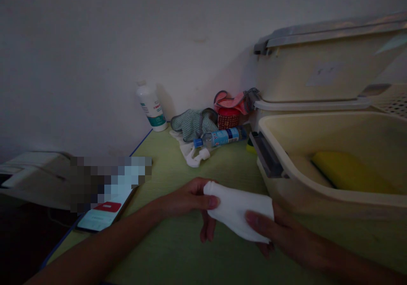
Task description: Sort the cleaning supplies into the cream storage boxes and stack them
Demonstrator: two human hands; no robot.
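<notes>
Both hands are busy with the same thing: the left hand (pixel 193 197) pinches the left end of a folded white cloth (pixel 235 206), thumb on top, and the right hand (pixel 286 234) grips the right end the same way. It's up over the near part of the green counter (pixel 165 170), just left of the open cream bin (pixel 321 194).

My guess is it handles light and soft, no real stiffness, not slippery and nothing to break. Might be a thick wipe or a small towel, can't tell which. I'd hold it like this, thumbs flat near both ends, since a grip at one end only would probably let the folds flop open. Surface looks smooth and matte, edges a bit rounded where it folds over.

Texture-wise, the far side has more going on: a crumpled grey-green patterned cloth (pixel 193 123), a pink one (pixel 233 103) with dark trim, and a clear bottle (pixel 222 137) with a blue cap lying on its side. The white bottle (pixel 151 107) at far left is upright, looks like smooth plastic. Inside the hard-walled bin there's something flat and yellow.
</notes>
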